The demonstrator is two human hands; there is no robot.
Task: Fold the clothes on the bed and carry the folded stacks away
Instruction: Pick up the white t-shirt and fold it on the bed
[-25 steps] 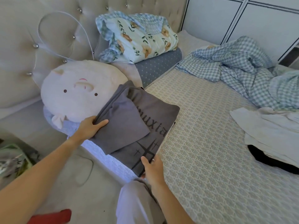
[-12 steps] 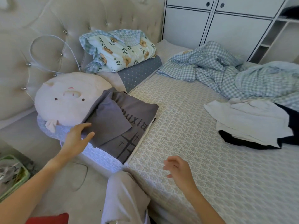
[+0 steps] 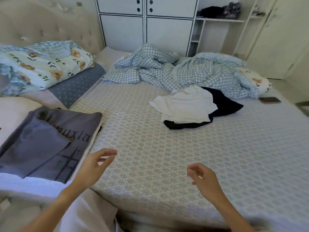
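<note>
One folded grey shirt (image 3: 50, 141) lies at near left, the white and black clothes (image 3: 192, 106) wait unfolded farther right, and both left hand (image 3: 93, 166) and right hand (image 3: 203, 177) hover loosely curled, holding nothing.

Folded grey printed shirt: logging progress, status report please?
Left hand and right hand open, empty, over patterned mattress. Folded grey printed shirt set down left. White and black clothes pile unfolded ahead. Nothing between.
</note>
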